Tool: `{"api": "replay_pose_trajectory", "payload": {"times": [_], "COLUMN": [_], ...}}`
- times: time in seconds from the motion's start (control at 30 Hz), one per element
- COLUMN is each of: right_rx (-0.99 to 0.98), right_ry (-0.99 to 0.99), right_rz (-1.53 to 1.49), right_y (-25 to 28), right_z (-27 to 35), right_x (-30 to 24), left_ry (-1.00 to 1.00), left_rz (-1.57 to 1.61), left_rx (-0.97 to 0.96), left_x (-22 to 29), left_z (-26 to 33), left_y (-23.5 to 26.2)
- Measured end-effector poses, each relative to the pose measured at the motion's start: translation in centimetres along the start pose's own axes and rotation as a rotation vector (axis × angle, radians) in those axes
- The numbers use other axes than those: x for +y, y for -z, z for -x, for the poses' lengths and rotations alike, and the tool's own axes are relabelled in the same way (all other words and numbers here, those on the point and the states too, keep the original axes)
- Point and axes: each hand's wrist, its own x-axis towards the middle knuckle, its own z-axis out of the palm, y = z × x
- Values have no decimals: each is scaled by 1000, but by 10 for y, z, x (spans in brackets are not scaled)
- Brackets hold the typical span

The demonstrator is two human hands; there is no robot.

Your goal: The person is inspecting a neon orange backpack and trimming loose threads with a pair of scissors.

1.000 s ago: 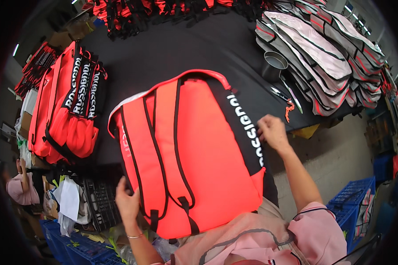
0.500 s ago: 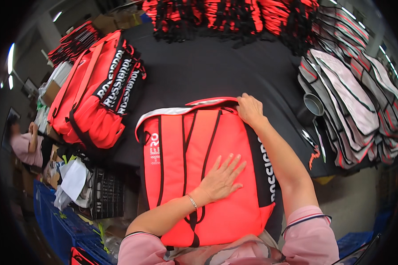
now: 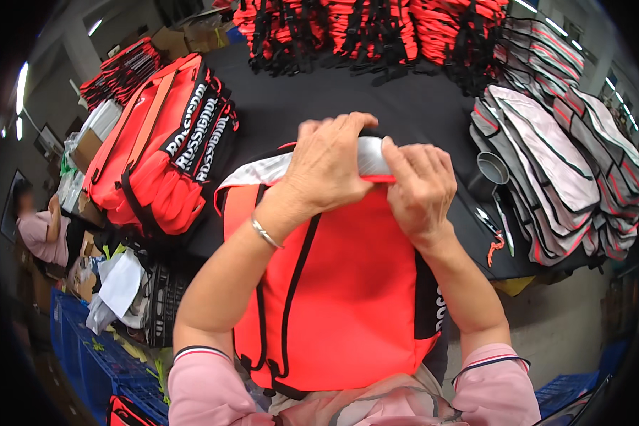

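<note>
Left hand (image 3: 326, 160) and right hand (image 3: 424, 188), fingers curled in, grip the silver-lined top edge (image 3: 374, 156) of a red fabric backpack (image 3: 355, 305) beneath them.

You are in a bag workshop: you have a red backpack (image 3: 355, 298) at the near edge of the black table (image 3: 280, 106), and on the table lie piled red bags (image 3: 143, 186), stacked gray pieces (image 3: 547, 160) and small scissors (image 3: 487, 221). Blue crates (image 3: 92, 358) stand beside the table; strip lights (image 3: 22, 89) shine beyond it.
</note>
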Motion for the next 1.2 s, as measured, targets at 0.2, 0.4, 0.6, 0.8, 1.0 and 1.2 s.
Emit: {"api": "replay_pose_trajectory", "payload": {"times": [0.2,0.4,0.6,0.8,1.0,1.2], "right_rx": [162,58,-591,-1433,-1328,-919], "right_ry": [141,256,46,-208,-789,-928], "right_rz": [-90,-344,-1056,-1710,-1869,-1156], "right_y": [41,91,134,137,95,73], "right_z": [12,39,67,76,54,24], "right_x": [-13,-45,-63,-68,-46,-34], "left_ry": [-267,-208,-191,-361,214,814], "left_rz": [101,117,288,719,1005,1308], "left_rx": [195,-13,-438,-717,-852,-702], "left_x": [32,69,84,88,56,49], "left_z": [43,123,175,190,139,107], "left_y": [26,50,53,37,37,32]}}
